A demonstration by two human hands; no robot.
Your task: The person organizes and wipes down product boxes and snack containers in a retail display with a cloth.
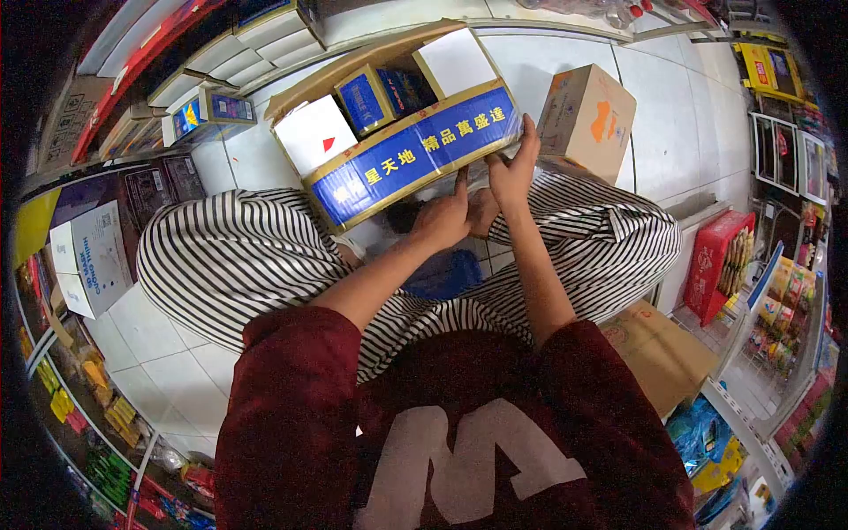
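An open cardboard box [411,159] with a blue front panel and yellow Chinese lettering sits tilted before my knees. Inside it stand white cartons [316,132] and blue-and-gold boxes [364,101]. My right hand [515,168] is closed on the box's lower right corner, one finger running up the side and the thumb at the bottom edge. At the lower front edge, my left hand [442,218] has one digit raised against the box; its other fingers are curled and partly hidden.
A closed brown carton [590,122] with orange marks stands just right of the box. White boxes [88,256] lie at the left by stocked shelves. Flat cardboard [658,358], a red container [717,265] and racks line the right. A blue object [446,276] lies between my legs.
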